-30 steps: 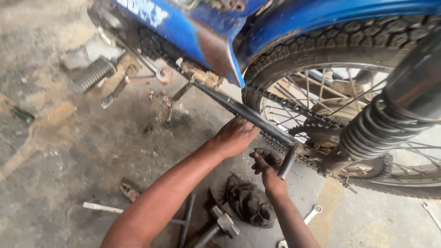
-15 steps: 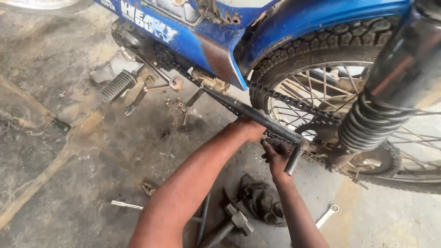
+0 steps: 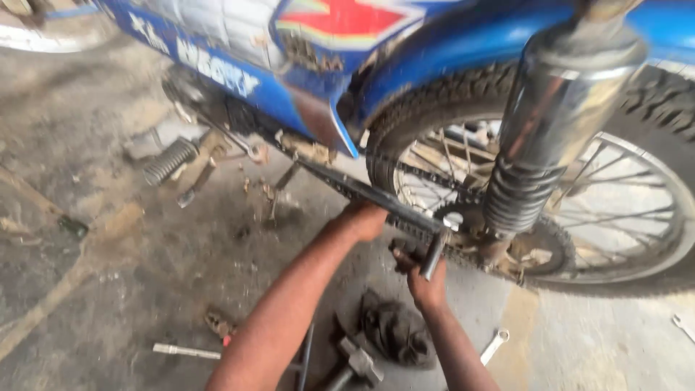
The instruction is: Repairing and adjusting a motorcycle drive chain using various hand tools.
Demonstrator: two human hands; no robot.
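Observation:
A blue motorcycle (image 3: 239, 80) stands over me, its spoked rear wheel (image 3: 615, 210) at the right. My left hand (image 3: 365, 219) reaches under the dark swingarm (image 3: 362, 192) and its fingers are hidden behind the bar. My right hand (image 3: 420, 279) is closed around a part by the drive chain (image 3: 427, 233), just below a short dark metal peg (image 3: 434, 255) that hangs from the swingarm. What it grips is too blurred to name. The chrome shock absorber (image 3: 546, 123) rises in front of the wheel.
A hammer (image 3: 355, 366) and a dark greasy rag (image 3: 394, 329) lie on the concrete floor between my forearms. A metal rod (image 3: 187, 352) lies at the left, a spanner (image 3: 494, 346) at the right. A ribbed footpeg (image 3: 170, 161) sticks out at the left.
The camera has moved closer and to the right, so the motorcycle fills more of the view. Both hands stay at the swingarm and chain, with little movement.

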